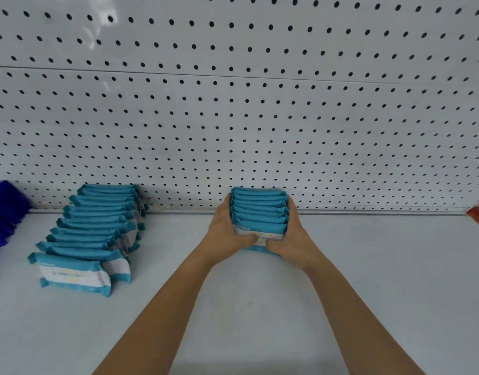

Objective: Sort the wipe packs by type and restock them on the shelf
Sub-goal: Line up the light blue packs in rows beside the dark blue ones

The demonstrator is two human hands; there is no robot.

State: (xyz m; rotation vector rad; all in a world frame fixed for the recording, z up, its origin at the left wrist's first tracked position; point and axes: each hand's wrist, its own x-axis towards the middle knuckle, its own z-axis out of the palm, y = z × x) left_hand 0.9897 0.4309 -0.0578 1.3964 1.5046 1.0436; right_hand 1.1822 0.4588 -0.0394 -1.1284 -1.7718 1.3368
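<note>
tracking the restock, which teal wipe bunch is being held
The centre bunch by the pegboard, squeezed between the left hand and right hand; the longer left row lies untouched.

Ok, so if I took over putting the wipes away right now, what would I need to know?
Hands: left hand and right hand together grip a bunch of teal packs from both sides, near the back of the shelf.
Done: a row of teal packs lies on the shelf to the left, with dark blue packs at the far left edge.
Left: probably set this bunch down as a second teal row. I can't tell if it rests on the shelf yet.
</note>
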